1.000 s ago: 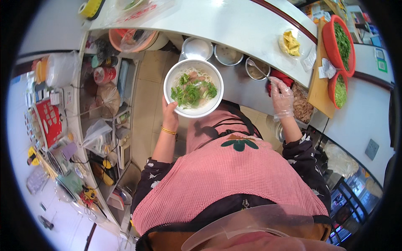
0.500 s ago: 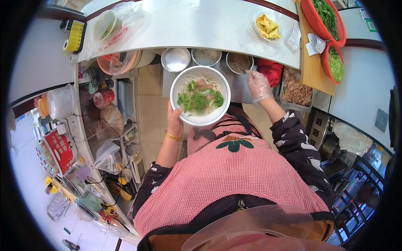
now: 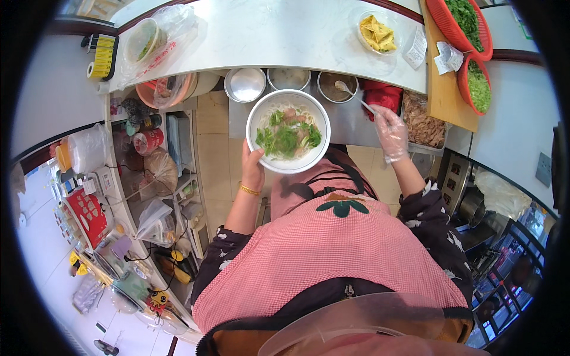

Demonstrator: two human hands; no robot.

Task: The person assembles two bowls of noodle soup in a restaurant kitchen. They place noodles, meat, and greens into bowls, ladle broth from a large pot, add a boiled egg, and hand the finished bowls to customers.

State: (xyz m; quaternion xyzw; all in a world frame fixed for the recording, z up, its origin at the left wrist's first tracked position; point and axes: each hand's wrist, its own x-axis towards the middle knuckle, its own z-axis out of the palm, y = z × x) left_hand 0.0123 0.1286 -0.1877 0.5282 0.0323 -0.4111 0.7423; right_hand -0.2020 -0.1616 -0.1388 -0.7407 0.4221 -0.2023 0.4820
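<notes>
My left hand grips the lower left rim of a large white bowl, thumb over the edge. Pale noodles topped with chopped green herbs and pieces of meat fill it. My right hand, in a clear plastic glove, is closed round the handle of a spoon. The spoon's pale head is over a metal pot of brownish contents; whether it touches them I cannot tell. Left of that pot stand a second metal pot with cloudy contents and a shiny metal one.
A white counter runs above the pots. It bears a bagged tub and a bowl of yellow folded pieces. Right are a red cloth, a container of shredded meat and red baskets of greens. Cluttered shelves stand left.
My right hand has drawn back right and downward, so the spoon's head now shows above the brown pot. The bowl in my left hand has shifted slightly right and up.
</notes>
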